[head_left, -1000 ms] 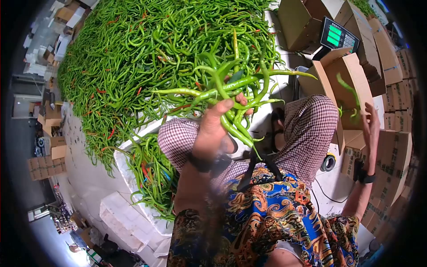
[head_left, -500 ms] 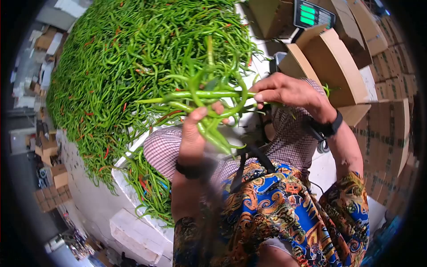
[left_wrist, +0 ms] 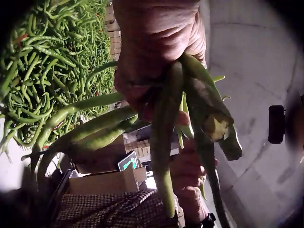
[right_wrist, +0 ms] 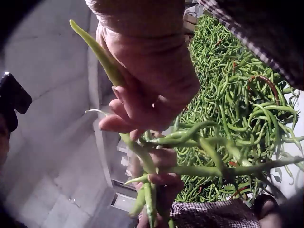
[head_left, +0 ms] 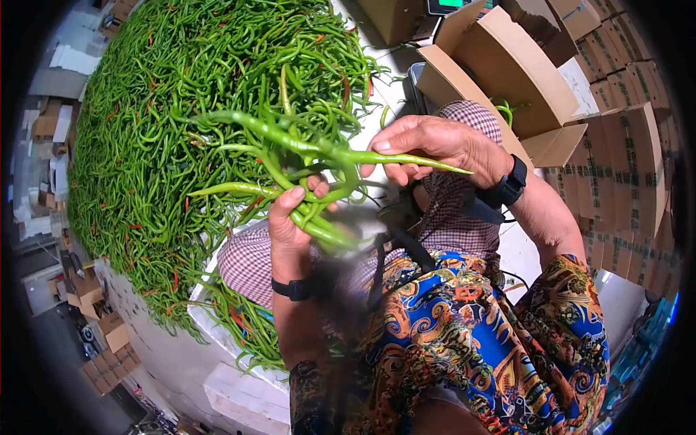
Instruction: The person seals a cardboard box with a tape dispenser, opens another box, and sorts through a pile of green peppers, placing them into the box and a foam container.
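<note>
The left hand [head_left: 290,217] grips a bunch of long green peppers [head_left: 246,188], its thumb across their lower part; they fan out above and below the fingers. Just right of it, the right hand [head_left: 442,145] pinches one long pepper [head_left: 283,138] between thumb and fingers, its thin end pointing right past the hand. In the left wrist view, several peppers [left_wrist: 166,142] hang from the left hand [left_wrist: 156,52]. The right wrist view shows the right hand [right_wrist: 147,85] with a pepper tip [right_wrist: 99,52] sticking out beside the thumb.
A large heap of green peppers [head_left: 145,109] with some red ones fills the upper left. A white foam box [head_left: 210,312] of peppers lies by the left knee. On the right stand an open carton [head_left: 515,65], a scale [head_left: 451,3] and stacked cartons [head_left: 616,181].
The right hand came from the open carton to the bunch and now holds one pepper, pulled rightward and tilted across it. The left hand keeps its bunch. The head view has shifted.
</note>
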The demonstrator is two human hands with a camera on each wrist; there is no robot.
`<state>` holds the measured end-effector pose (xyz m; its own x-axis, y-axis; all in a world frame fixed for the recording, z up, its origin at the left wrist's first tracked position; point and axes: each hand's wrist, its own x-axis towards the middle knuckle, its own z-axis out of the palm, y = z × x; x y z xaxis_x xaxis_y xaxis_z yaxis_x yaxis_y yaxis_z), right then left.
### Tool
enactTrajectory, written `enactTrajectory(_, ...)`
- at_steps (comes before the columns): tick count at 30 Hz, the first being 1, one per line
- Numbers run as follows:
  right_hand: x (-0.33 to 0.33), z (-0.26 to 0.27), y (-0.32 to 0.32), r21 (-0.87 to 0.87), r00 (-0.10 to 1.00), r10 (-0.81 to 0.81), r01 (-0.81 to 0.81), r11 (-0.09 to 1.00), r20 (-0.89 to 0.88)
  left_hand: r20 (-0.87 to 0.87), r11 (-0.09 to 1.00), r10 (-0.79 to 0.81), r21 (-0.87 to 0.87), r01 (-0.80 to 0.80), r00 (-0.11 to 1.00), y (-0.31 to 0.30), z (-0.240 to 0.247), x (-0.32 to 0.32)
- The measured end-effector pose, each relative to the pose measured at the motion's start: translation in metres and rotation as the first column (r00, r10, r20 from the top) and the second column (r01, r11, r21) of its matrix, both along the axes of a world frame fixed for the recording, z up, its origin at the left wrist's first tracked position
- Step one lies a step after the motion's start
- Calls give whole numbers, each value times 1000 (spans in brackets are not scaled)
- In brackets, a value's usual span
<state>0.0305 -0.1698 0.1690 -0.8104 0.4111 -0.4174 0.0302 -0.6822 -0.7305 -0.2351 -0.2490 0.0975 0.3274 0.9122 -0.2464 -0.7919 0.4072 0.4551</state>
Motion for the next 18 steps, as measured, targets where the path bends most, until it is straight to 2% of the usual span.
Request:
enactTrajectory(2, 6, 11, -6, 39, 1000, -9, 9, 999, -12, -6, 1000, 12, 26, -11, 1000, 0, -3, 3)
enactTrajectory(3, 15, 13, -8, 125, 996, -79, 83, 989, -37, 25, 1000, 4, -12, -4, 1000, -1, -12, -1)
enactTrajectory(4, 23, 16, -11, 204, 988, -141, 152, 967, -71, 64, 999, 9, 34, -11, 998, 1, -6, 1)
enactTrajectory(6, 44, 40, -17, 264, 936, -341, 350, 899, -81, 101, 997, 27, 74, -35, 994, 3, 2, 1)
enactTrajectory(8, 81, 39, -18, 305, 884, -464, 457, 836, -54, 145, 995, 27, 91, -41, 989, 1, 2, -1)
enactTrajectory(10, 116, 42, -14, 413, 863, -504, 447, 794, 35, 156, 996, 60, 55, -69, 986, -3, 7, -3)
enactTrajectory(12, 149, 26, -14, 590, 709, -665, 441, 677, 233, 189, 996, 83, 20, -88, 979, -5, 14, -2)
enactTrajectory(13, 164, 23, -16, 586, 615, -700, 433, 685, 363, 190, 994, 97, 36, -105, 977, -6, 17, -2)
enactTrajectory(14, 175, 12, -17, 641, 483, -774, 451, 621, 410, 192, 991, 109, 51, -121, 975, -6, 19, -3)
enactTrajectory(15, 198, -1, -15, 680, 474, -762, 378, 628, 441, 229, 980, 67, 166, -107, 971, -2, 8, -12)
enactTrajectory(16, 214, -12, -14, 712, 463, -751, 302, 634, 471, 269, 974, 91, 178, -142, 959, -1, 17, -6)
enactTrajectory(17, 226, -30, -15, 710, 456, -754, 309, 633, 473, 313, 973, 79, 181, -141, 947, -1, 16, -6)
enactTrajectory(18, 231, -45, -15, 899, 328, -845, -33, 437, 422, 355, 972, 70, 184, -143, 932, -2, 16, -6)
